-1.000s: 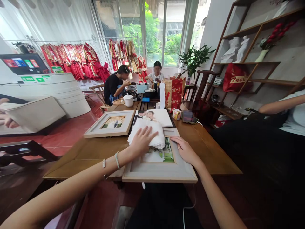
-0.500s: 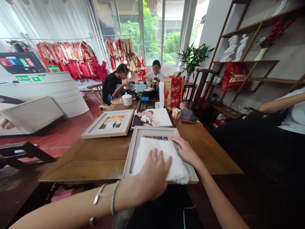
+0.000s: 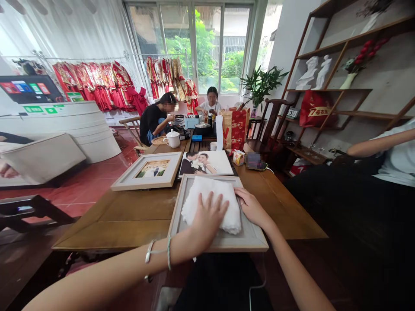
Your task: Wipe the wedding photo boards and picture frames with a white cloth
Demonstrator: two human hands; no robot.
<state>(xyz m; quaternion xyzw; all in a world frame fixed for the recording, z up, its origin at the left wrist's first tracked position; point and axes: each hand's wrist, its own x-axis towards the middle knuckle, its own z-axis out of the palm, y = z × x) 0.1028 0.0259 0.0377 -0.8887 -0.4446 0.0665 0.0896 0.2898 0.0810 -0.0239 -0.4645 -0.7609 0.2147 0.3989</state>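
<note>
A white cloth [image 3: 191, 204], folded into a thick pad, lies over the middle of a picture frame [image 3: 220, 249] with a pale wooden border and grey mat. My left hand [image 3: 207, 220] presses flat on the cloth, its fingers spread. The cloth hides the picture inside. At the frame's right side, my right hand [image 3: 254, 210] grips the border, fingertips near the cloth's edge. The frame's near edge reaches the table edge above my lap.
The wooden table [image 3: 129, 224] also bears a second framed picture [image 3: 175, 170], a wedding photo panel [image 3: 223, 162], a white teapot [image 3: 173, 139], a phone [image 3: 255, 160], a small carton [image 3: 239, 157] and a red paper bag [image 3: 238, 129]. Two people sit at the far end; another is at right.
My left hand has pushed the cloth away from me, up the frame. The cloth now covers the strip of picture that showed. My right hand stays at the frame's right side.
</note>
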